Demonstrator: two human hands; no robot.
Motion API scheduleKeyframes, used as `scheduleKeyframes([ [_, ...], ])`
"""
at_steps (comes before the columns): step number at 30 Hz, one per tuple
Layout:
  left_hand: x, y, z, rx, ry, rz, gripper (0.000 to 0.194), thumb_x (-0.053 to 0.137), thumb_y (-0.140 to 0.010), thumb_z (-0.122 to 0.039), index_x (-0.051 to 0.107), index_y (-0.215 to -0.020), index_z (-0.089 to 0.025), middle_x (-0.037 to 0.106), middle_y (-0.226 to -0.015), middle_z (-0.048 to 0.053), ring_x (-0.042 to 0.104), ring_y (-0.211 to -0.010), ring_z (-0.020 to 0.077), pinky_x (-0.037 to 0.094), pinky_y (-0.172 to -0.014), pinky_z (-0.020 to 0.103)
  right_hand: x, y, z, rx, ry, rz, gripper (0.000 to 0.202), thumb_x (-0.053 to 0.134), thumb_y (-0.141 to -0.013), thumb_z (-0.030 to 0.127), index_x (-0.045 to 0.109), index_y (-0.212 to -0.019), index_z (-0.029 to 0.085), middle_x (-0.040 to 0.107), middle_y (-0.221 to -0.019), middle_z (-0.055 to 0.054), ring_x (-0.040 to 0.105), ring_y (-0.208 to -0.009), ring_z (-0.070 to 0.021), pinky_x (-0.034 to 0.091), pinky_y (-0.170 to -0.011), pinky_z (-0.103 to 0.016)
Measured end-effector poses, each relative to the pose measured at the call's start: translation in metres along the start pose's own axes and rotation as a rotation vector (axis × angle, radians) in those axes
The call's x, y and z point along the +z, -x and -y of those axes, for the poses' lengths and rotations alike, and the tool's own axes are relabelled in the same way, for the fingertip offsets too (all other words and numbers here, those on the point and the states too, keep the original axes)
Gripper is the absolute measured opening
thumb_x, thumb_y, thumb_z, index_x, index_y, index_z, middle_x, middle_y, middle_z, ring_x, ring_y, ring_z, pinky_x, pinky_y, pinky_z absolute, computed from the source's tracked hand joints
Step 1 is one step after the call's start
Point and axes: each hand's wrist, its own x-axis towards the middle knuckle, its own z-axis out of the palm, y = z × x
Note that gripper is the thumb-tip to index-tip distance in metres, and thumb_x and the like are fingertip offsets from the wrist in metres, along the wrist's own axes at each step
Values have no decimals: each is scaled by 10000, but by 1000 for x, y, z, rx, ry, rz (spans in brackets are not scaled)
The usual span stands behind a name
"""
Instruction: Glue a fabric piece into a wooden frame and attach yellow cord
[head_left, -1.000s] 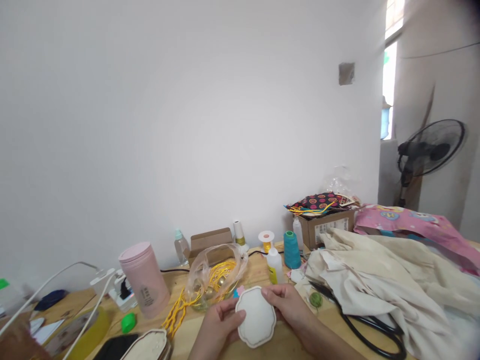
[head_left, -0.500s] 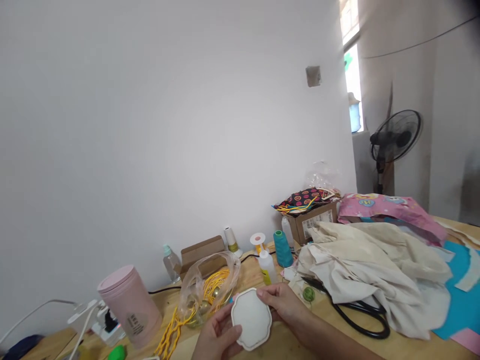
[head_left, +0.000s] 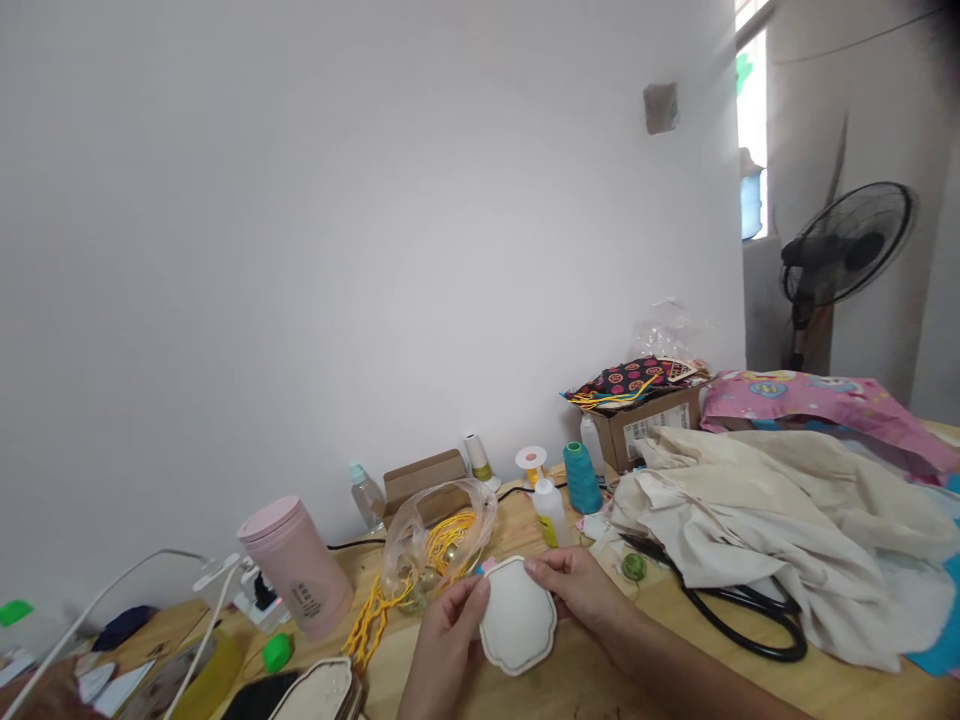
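A white scalloped piece with a raised rim is held up over the wooden table between both hands. My left hand pinches its left edge, thumb on the front near the top. My right hand grips the upper right edge, with its thumb at the top. The fingers behind the piece are hidden. Just beyond it lies a clear plastic bag with yellow cord. At the lower left a stack of similar scalloped pieces rests by a dark flat object.
On the wooden table stand a pink canister, a glue bottle and a teal thread cone. Black-handled scissors lie partly under cream cloth. A cardboard box is against the wall.
The view has swung left and down, showing the stacked pieces. My left thumb has moved from the face of the white piece up to its left edge, and the piece's tilt has changed slightly.
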Motion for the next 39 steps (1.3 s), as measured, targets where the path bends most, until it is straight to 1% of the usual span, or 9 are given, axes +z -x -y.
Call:
scheduleKeyframes([
  [3,1,0,2,0,26,39,326,634,-636,-389,671,-825,-126,656,-657,36,522,-566,105,412,-542,192,0,2,1,13,12,6,425,674,-516,494,676,-679,101,603,-604,-24,480,-519,-101,384,-505,-230],
  [6,2,1,5,-52,98,55,333,611,-659,-398,665,-840,-124,669,-691,51,528,-551,103,409,-520,190,1,3,2,20,19,15,425,675,-514,493,681,-694,108,605,-605,-24,486,-530,-109,383,-502,-232],
  [11,7,8,0,-138,220,-28,339,570,-683,-433,649,-860,-155,685,-736,54,599,-664,153,444,-575,226,2,5,4,8,17,-8,418,669,-511,504,678,-656,113,593,-571,-15,480,-522,-109,386,-520,-241],
  [16,9,10,-3,-126,258,-74,358,601,-651,-434,650,-843,-135,690,-775,77,614,-780,198,467,-660,277,3,8,8,-2,5,-17,408,667,-532,485,684,-696,112,610,-606,-20,494,-542,-110,387,-541,-240],
  [19,5,6,0,-112,293,-100,329,644,-629,-377,651,-835,-121,690,-770,88,615,-795,199,475,-673,277,4,9,10,-5,-1,-27,403,670,-533,474,685,-702,109,613,-606,-18,485,-527,-102,375,-525,-230],
  [23,-6,-1,5,-57,364,-229,189,659,-642,-270,651,-759,-122,684,-783,78,617,-769,159,492,-668,243,5,11,12,-1,0,-38,389,668,-539,467,682,-692,110,617,-588,-21,497,-535,-115,370,-516,-231],
  [28,-15,-5,8,-14,404,-340,94,620,-686,-163,641,-772,-131,670,-782,56,616,-716,119,507,-659,222,6,11,13,19,1,-52,377,670,-530,473,672,-642,114,615,-585,-20,489,-503,-103,362,-499,-225],
  [33,-13,-5,6,37,437,-375,94,615,-666,-57,627,-735,-120,657,-701,29,614,-628,95,515,-612,188,5,10,13,42,6,-56,393,673,-510,493,662,-611,114,591,-532,-3,456,-447,-78,337,-463,-209],
  [39,-12,-5,3,69,465,-431,178,550,-686,36,612,-743,-120,667,-667,17,619,-584,71,511,-580,140,5,11,12,46,-9,-41,390,678,-519,475,668,-653,109,619,-588,-20,497,-493,-95,372,-503,-223],
])
